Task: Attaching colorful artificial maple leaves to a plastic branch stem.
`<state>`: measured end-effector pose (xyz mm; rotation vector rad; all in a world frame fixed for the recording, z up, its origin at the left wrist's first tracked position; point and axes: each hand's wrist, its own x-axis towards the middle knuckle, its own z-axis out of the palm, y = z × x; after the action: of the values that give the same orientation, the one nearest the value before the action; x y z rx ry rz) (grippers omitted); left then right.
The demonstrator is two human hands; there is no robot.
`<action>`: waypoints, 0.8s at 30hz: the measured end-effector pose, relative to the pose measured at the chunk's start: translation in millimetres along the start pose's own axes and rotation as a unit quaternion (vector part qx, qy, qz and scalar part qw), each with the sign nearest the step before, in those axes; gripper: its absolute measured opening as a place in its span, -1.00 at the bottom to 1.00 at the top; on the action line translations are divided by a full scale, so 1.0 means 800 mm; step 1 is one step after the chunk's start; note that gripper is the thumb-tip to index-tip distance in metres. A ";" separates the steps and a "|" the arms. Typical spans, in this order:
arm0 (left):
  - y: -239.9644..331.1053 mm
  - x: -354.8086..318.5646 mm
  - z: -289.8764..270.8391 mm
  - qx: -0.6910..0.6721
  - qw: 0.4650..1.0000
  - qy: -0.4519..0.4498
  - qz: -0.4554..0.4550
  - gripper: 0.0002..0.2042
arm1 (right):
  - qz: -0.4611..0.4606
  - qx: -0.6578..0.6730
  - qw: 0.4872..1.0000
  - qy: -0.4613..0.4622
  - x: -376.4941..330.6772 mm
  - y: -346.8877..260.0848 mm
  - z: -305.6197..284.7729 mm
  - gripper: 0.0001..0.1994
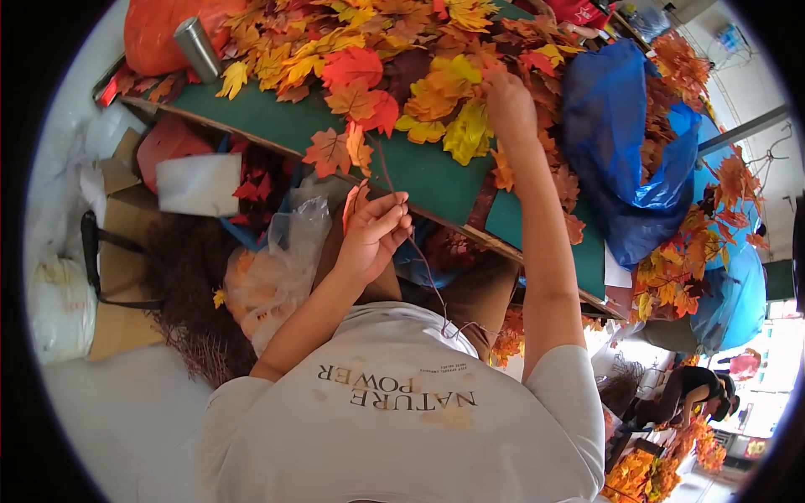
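My left hand pinches a thin brown artificial stem just in front of the table edge. The stem's bare lower end hangs over my lap, and its upper part runs up among orange and red maple leaves above the green tabletop. Farther off to the right, my right hand reaches into the heap of artificial leaves. Its fingers are bent together at the leaves, and what they hold is hidden. Yellow leaves lie just left of that hand.
A steel tumbler and an orange bag stand at the far left. A blue plastic bag of leaves sits at right. Below the table at left are a cardboard box and dark twigs. Another person works at lower right.
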<state>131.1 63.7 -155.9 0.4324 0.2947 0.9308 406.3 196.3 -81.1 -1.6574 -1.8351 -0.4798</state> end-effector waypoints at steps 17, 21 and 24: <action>-0.002 0.018 0.030 0.020 1.000 -0.013 -0.020 -0.81 | -0.097 0.047 0.983 -0.146 0.011 0.024 -0.050 -0.89; -0.002 0.019 0.030 0.030 0.999 0.000 -0.020 -0.82 | -0.010 0.069 0.993 0.091 0.018 0.040 -0.052 -0.89; -0.001 0.020 0.026 0.029 0.999 -0.008 -0.027 -0.81 | -0.152 0.079 0.984 0.041 0.013 0.045 -0.048 -0.87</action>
<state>149.7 71.3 -139.0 0.4820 0.3171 0.8667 448.8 185.2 -49.9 -1.2407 -2.0184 -0.5069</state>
